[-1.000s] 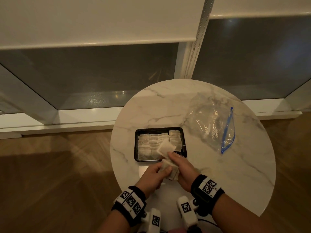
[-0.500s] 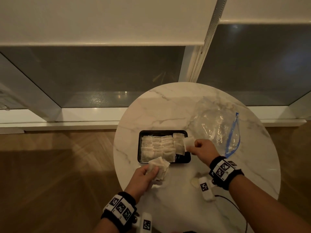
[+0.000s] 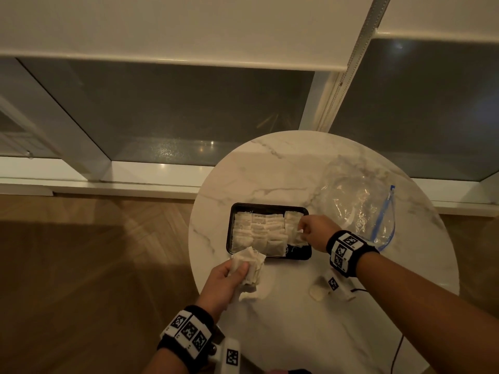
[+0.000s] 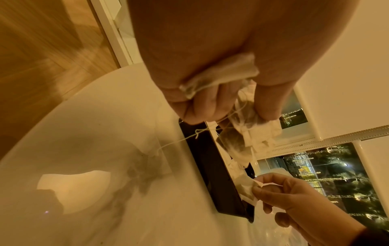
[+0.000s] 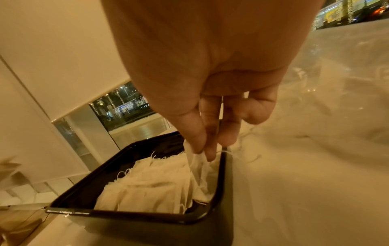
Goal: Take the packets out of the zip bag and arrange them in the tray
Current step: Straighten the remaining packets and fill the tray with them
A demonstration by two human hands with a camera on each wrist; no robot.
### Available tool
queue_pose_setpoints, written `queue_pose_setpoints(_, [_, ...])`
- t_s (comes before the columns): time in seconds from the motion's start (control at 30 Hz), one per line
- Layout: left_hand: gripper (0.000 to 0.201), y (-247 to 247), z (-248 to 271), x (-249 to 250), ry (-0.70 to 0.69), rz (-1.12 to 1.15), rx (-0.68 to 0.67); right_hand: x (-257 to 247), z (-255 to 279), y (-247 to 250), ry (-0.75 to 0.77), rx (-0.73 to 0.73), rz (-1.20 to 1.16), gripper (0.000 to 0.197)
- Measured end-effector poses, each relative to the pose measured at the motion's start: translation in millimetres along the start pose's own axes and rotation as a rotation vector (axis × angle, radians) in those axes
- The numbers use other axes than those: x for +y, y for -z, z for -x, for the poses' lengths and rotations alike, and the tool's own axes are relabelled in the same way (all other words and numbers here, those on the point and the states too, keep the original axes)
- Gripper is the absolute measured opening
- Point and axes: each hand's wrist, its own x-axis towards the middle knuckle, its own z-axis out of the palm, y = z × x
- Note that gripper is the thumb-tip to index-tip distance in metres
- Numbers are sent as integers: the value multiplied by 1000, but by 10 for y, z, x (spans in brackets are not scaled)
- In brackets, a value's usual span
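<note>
A black tray (image 3: 230,233) (image 5: 134,214) (image 4: 208,159) on the round marble table holds rows of white packets (image 3: 259,230) (image 5: 151,184). My right hand (image 3: 313,233) (image 5: 202,149) (image 4: 280,189) pinches one packet (image 5: 195,166) (image 4: 246,186) and holds it at the tray's right end, its lower edge among the rows. My left hand (image 3: 229,273) (image 4: 210,106) grips a bunch of packets (image 3: 251,264) (image 4: 252,133) just in front of the tray's near left corner; a string dangles from them. The clear zip bag (image 3: 359,209) (image 5: 336,83) with a blue seal lies flat at the right.
The table's rim (image 3: 193,238) falls off to a wooden floor (image 3: 94,265) on the left. A window and sill (image 3: 135,182) run behind. A small pale lump (image 3: 316,292) and a thin cable (image 3: 397,352) lie on the table near my right forearm.
My right hand took one packet from the bunch, carried it to the tray's right end and has lowered it among the rows. My left hand drifted left with the bunch.
</note>
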Motion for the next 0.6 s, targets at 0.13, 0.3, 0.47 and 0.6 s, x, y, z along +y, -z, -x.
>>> queue_pose_setpoints(0.13, [20,73,1,-83,12,-58,47,-64,-78,-36,21,-73,85,20])
queue_pose_setpoints(0.3, [21,150,-12,-205,25,-103,78,-68,-181,16,18,-139,127,30])
queue_pose_setpoints(0.47, [23,143,6,-256,7,-105,101,-79,-185,-35,10,-122,258,30])
queue_pose_setpoints(0.6, [23,149,21,-286,5,-105,112,-133,-208,-89,6,-90,313,30])
